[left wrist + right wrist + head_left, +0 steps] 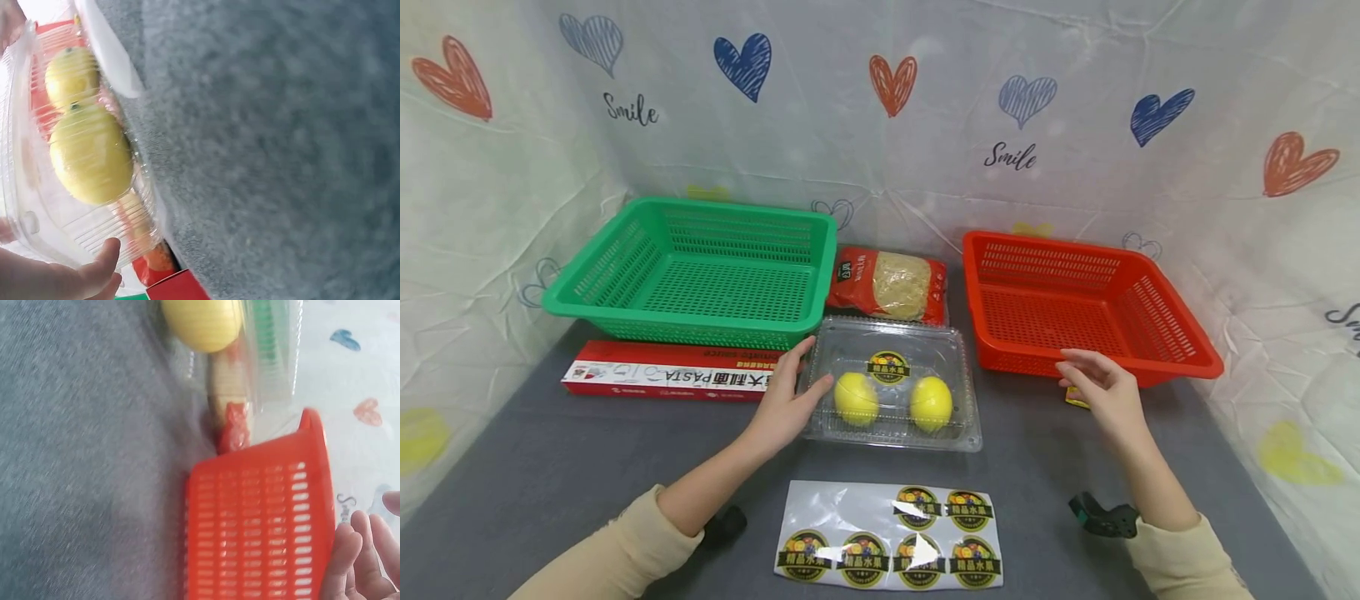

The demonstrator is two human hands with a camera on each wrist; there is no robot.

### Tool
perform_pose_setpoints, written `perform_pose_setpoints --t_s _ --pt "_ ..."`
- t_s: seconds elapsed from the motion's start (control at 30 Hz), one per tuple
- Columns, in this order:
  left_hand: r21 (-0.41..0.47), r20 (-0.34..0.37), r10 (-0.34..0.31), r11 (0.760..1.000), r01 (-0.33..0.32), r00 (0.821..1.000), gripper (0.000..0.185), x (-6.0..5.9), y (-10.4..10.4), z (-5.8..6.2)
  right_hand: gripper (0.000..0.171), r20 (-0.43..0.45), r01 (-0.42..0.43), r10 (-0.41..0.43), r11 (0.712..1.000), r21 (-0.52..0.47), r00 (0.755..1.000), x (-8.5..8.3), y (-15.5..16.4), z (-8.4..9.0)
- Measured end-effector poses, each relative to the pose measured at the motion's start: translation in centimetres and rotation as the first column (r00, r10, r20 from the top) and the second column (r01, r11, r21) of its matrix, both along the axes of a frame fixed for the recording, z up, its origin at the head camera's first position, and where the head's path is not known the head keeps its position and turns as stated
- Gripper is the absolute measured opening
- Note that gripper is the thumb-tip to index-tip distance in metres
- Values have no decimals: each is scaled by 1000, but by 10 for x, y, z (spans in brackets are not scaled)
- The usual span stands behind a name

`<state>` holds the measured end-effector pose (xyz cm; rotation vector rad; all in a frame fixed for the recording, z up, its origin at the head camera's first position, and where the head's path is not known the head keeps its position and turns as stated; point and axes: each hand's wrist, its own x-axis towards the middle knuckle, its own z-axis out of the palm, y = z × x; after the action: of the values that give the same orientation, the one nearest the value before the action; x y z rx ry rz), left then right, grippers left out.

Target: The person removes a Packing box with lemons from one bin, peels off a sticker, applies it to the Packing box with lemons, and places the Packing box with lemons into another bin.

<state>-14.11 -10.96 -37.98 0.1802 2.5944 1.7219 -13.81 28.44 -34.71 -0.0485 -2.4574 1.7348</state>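
The left hand (782, 408) rests with straight fingers against the left edge of the clear clamshell box (891, 383) — mid-table, two lemons (856, 398) inside. The right hand (1105, 392) hovers relaxed, holding nothing, just near of the red basket (1172, 354) — well right of the box.

Closed clear clamshell (891, 385), two lemons (857, 398) inside

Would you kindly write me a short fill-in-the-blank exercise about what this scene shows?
1. The clear box holds ____ yellow lemons.
2. The left hand rests on the box; the right hand hovers in front of the ____ basket.
3. The pasta carton lies in front of the ____ basket.

Missing words: two; red; green
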Motion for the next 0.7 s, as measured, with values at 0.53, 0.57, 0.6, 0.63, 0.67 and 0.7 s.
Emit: perform_pose_setpoints --t_s 0.53,0.57,0.6,0.63,0.67,0.7 --pt "88 93 -27 996 18 995 70 -7 1 -1 15 119 -17 86 870 -492 989 2 33 -16" --pt "86 89 -25 996 17 996 70 -7 2 -1 16 127 -12 86 868 -496 988 2 34 -16" --pt "88 87 -22 996 14 996 69 -7 2 -1 17 137 -7 86 867 -498 987 2 35 -16" --pt "87 88 -19 996 11 996 69 -7 2 -1 18 148 -1 86 866 -500 985 2 36 -17" --pt "92 90 -17 996 9 996 69 -7 3 -2 19 162 8 86 863 -505 983 1 37 -17" --pt "98 95 -14 995 5 995 68 -7 3 -2 19 173 14 88 858 -513 981 1 38 -16"
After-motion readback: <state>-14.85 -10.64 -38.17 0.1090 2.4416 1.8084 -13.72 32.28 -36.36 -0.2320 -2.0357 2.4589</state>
